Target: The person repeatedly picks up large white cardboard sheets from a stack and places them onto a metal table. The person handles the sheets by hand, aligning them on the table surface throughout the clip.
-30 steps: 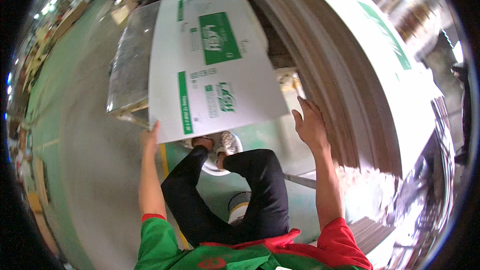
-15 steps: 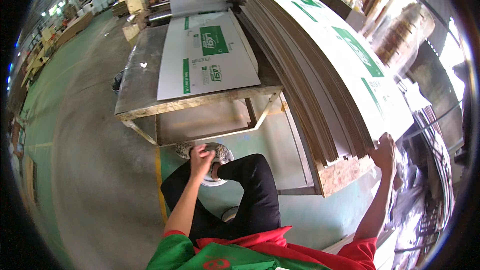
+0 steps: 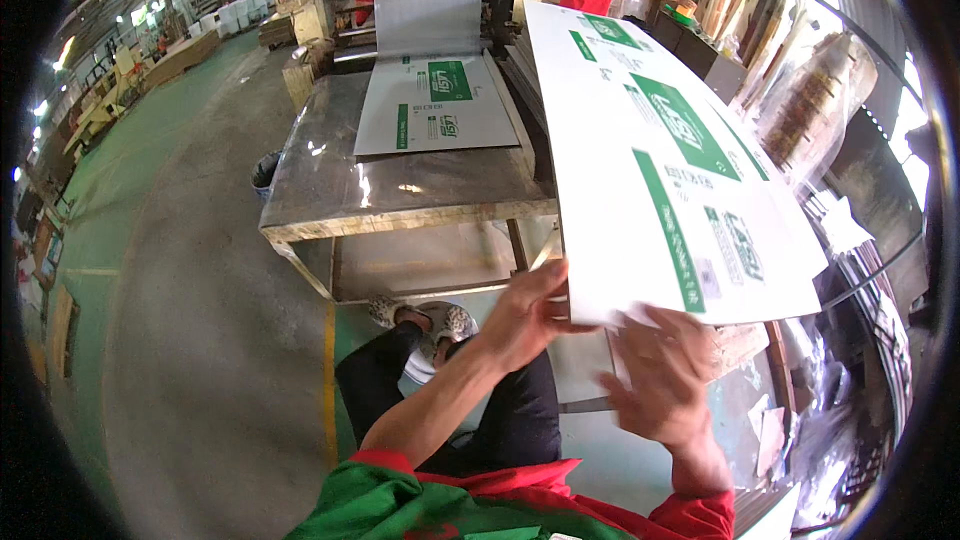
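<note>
In the head view, the person's left hand (image 3: pixel 525 318) grips the near left corner of a white printed sheet (image 3: pixel 610 210), thumb on top. The right hand (image 3: pixel 665 375) is blurred at the sheet's near edge (whether it holds or only brushes it, one cannot tell). The sheet slants away on the right, hiding most of the stack (image 3: pixel 522 75) beside it. To its left, another printed sheet (image 3: pixel 410 100) lies at the counter's (image 3: pixel 400 195) far end. The step in hand looks like lifting the sheet; moving it probably calls for a firm right-hand grip.
</note>
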Action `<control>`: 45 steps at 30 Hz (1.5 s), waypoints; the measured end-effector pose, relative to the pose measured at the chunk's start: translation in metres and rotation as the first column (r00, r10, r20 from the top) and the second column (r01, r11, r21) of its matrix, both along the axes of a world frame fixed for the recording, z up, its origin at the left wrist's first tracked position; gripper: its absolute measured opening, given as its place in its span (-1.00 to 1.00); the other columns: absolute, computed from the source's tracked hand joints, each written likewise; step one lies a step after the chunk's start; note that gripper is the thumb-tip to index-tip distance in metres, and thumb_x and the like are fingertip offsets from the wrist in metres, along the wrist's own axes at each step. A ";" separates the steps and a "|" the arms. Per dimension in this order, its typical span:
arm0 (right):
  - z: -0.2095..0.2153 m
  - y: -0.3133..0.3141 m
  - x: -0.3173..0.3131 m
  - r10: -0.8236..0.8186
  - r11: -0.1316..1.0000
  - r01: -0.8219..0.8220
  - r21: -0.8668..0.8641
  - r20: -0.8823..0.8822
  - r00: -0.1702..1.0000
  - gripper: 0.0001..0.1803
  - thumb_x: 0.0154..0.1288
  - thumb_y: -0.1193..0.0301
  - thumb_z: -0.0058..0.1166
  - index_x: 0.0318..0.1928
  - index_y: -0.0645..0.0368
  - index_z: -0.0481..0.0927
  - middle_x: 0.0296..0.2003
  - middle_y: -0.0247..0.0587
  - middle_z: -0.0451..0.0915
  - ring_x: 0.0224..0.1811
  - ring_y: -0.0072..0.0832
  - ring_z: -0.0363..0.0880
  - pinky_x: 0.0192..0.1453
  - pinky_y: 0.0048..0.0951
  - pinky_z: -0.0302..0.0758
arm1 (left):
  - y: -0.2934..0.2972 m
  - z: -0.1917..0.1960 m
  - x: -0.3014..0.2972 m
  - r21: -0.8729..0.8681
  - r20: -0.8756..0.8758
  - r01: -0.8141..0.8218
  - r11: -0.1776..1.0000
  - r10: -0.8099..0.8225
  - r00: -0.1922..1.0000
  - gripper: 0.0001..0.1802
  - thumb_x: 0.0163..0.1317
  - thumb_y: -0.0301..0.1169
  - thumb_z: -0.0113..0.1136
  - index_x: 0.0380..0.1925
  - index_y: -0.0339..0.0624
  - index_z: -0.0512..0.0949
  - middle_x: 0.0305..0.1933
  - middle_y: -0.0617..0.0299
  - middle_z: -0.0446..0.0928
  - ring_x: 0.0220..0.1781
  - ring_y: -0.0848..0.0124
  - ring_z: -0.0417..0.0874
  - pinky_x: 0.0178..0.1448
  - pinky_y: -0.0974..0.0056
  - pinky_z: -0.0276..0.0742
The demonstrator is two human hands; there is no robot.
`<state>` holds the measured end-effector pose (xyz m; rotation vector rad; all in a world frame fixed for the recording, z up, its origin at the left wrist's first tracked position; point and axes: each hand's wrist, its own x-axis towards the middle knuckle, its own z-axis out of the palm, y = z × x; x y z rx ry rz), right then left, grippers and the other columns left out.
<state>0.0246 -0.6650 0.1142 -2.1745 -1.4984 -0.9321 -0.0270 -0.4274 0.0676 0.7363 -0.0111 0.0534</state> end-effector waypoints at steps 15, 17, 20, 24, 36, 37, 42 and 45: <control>-0.106 -0.273 0.204 -0.427 0.291 0.797 0.529 -0.674 0.603 -0.42 0.47 0.00 -0.07 0.19 0.24 0.55 0.04 0.00 0.58 0.03 -0.21 0.59 0.05 -0.16 0.54 | 0.023 -0.013 -0.054 0.348 -0.031 -0.340 0.873 0.373 0.927 -0.53 0.22 -0.29 0.27 0.05 -0.37 0.54 -0.09 0.10 0.63 -0.07 0.36 0.63 0.03 0.23 0.55; -0.089 -0.229 0.159 -0.202 0.361 0.665 0.653 -0.642 0.740 -0.34 0.49 -0.07 -0.15 0.24 0.26 0.51 0.14 -0.04 0.49 0.05 -0.25 0.56 0.05 -0.16 0.54 | 0.055 -0.012 -0.141 0.419 -0.031 -0.397 0.817 0.450 0.893 -0.55 0.29 -0.32 0.23 0.10 -0.39 0.54 -0.12 0.19 0.64 -0.10 0.47 0.61 -0.01 0.30 0.53; -0.084 -0.159 0.081 0.163 0.574 0.676 0.462 -0.874 0.459 -0.47 0.41 0.21 0.07 0.26 0.28 0.50 -0.08 -0.13 0.61 -0.13 -0.38 0.59 -0.03 -0.36 0.56 | 0.067 -0.028 -0.250 0.469 -0.254 -0.466 0.750 0.620 0.742 -0.50 0.30 -0.39 0.24 0.21 -0.37 0.46 0.02 0.16 0.62 0.02 0.43 0.61 0.12 0.31 0.52; -0.125 -0.077 0.021 0.063 0.881 0.444 0.163 -0.971 0.230 -0.46 0.37 0.53 0.04 0.35 0.33 0.39 -0.15 -0.22 0.64 -0.19 -0.56 0.53 -0.08 -0.51 0.49 | 0.058 -0.063 -0.328 0.555 -0.280 -0.584 0.592 0.794 0.539 -0.18 0.37 -0.35 0.15 0.52 -0.32 -0.02 0.47 -0.01 0.25 0.42 0.27 0.34 0.43 0.20 0.29; -0.228 -0.102 -0.007 -0.045 0.925 0.359 -0.126 -0.974 -0.224 -0.36 0.35 0.47 0.01 0.44 0.25 0.29 -0.17 -0.37 0.58 -0.35 -0.72 0.36 -0.31 -0.66 0.31 | -0.003 -0.144 -0.343 0.775 -0.421 -0.330 0.539 0.830 0.366 -0.34 0.37 -0.36 0.12 0.41 -0.41 0.24 0.33 0.01 0.43 0.33 0.31 0.43 0.39 0.22 0.30; -0.232 -0.095 -0.003 -0.060 0.923 0.369 -0.108 -0.988 -0.141 -0.37 0.35 0.48 -0.01 0.43 0.28 0.29 -0.14 -0.35 0.58 -0.33 -0.72 0.37 -0.29 -0.65 0.33 | 0.005 -0.143 -0.338 0.778 -0.382 -0.363 0.512 0.846 0.373 -0.36 0.37 -0.41 0.12 0.41 -0.42 0.24 0.33 0.03 0.43 0.33 0.36 0.43 0.38 0.26 0.32; -0.257 -0.001 0.092 0.051 0.946 0.316 0.076 -0.995 0.086 -0.45 0.45 0.47 0.00 0.41 0.26 0.34 -0.19 -0.35 0.53 -0.24 -0.67 0.35 -0.12 -0.63 0.37 | 0.104 -0.197 -0.248 0.834 -0.276 -0.357 0.420 0.879 0.390 -0.28 0.36 -0.29 0.24 0.40 -0.45 0.23 0.35 -0.03 0.42 0.35 0.33 0.42 0.41 0.24 0.31; -0.269 0.042 0.136 -0.170 0.940 0.306 -0.151 -0.985 0.037 -0.47 0.46 0.45 0.00 0.39 0.28 0.36 0.18 -0.03 0.54 0.15 -0.47 0.46 0.28 -0.47 0.33 | 0.149 -0.229 -0.215 0.826 -0.378 -0.341 0.449 0.890 0.256 -0.22 0.33 -0.23 0.30 0.40 -0.44 0.23 0.36 -0.03 0.41 0.35 0.32 0.41 0.42 0.24 0.30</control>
